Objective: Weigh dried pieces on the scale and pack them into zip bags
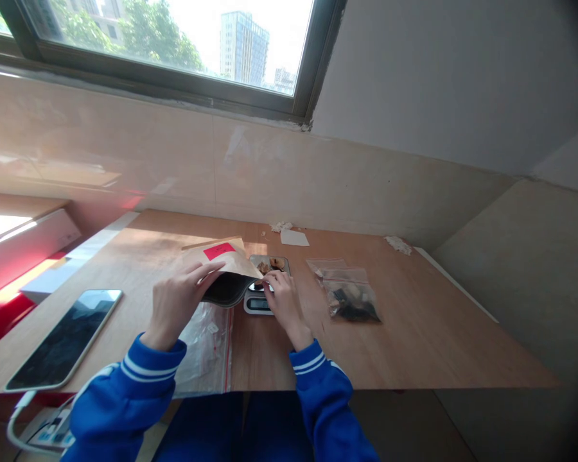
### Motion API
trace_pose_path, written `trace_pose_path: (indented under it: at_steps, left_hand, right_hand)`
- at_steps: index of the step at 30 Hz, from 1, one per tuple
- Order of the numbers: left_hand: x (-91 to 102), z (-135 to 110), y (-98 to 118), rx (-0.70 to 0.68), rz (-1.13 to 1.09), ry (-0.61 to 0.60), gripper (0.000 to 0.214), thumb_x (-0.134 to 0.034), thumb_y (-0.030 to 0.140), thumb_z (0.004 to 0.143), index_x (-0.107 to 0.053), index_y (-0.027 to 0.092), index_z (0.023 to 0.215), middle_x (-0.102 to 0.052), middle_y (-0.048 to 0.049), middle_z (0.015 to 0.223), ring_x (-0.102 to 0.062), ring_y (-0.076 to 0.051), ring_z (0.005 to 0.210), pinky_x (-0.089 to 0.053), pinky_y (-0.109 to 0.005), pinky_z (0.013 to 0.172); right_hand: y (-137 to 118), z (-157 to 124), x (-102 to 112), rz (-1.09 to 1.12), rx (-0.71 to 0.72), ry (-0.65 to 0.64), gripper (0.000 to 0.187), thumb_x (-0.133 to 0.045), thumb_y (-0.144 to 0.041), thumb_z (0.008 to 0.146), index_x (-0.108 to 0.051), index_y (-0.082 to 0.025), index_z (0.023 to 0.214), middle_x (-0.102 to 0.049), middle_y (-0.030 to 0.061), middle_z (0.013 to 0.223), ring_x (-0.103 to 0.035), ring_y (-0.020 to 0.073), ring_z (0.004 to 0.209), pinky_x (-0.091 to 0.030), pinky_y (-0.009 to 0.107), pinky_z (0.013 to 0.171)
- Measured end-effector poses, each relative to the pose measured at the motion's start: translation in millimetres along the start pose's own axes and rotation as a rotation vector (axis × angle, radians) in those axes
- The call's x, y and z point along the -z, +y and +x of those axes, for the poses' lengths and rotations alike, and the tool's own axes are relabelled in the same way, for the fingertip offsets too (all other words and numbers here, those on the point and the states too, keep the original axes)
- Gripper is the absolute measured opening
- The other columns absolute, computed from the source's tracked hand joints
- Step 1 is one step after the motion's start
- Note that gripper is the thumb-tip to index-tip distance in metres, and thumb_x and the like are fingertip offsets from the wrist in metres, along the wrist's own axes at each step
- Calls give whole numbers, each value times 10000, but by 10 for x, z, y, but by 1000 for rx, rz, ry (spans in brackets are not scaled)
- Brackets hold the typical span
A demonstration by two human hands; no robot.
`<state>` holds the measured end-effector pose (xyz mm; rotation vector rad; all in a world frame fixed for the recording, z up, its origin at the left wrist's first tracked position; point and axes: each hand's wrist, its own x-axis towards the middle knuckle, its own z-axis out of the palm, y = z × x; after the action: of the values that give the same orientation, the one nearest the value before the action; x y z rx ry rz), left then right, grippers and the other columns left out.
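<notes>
A kraft paper bag (239, 262) with a red label is tilted over the table, its dark mouth facing me. My left hand (177, 300) grips its left side, thumb and fingers closed on the paper. At the bag's right corner, my right hand (283, 300) has its fingers closed on the edge. Under and behind that hand is a small kitchen scale (257, 308), partly hidden, its display facing me. Brown dried pieces (277, 263) lie on its pan. I cannot make out their kind or the reading.
Clear zip bags (205, 359) lie flat below my left hand. To the right sits a zip bag with dark and pale pieces (351, 301). A phone (67, 340) with a cable lies left. White paper (295, 238) and crumpled tissue (397, 244) lie near the wall.
</notes>
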<state>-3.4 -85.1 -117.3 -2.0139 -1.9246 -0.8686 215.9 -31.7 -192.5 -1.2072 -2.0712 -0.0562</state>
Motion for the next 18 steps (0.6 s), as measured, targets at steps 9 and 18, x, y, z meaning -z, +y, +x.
trace_pose_path:
  at_steps: [9, 18]
  left_hand:
    - [-61, -11, 7, -22, -12, 14, 252, -567, 375, 892, -695, 365, 1109, -737, 38, 917, -628, -108, 617, -274, -209, 474]
    - [-95, -125, -2, -91, -21, 44, 259, -548, 373, 905, -695, 345, 1117, -741, 28, 904, -658, -108, 670, -286, -199, 477]
  right_hand:
    - [-811, -21, 374, 267, 284, -14, 274, -407, -78, 861, -634, -180, 974, -637, 68, 925, -587, 185, 903, -506, 315, 817]
    - [-1068, 407, -190, -100, 48, -468, 326, -447, -48, 865, -598, -45, 1154, -661, 184, 1123, -624, 267, 1024, -475, 398, 962]
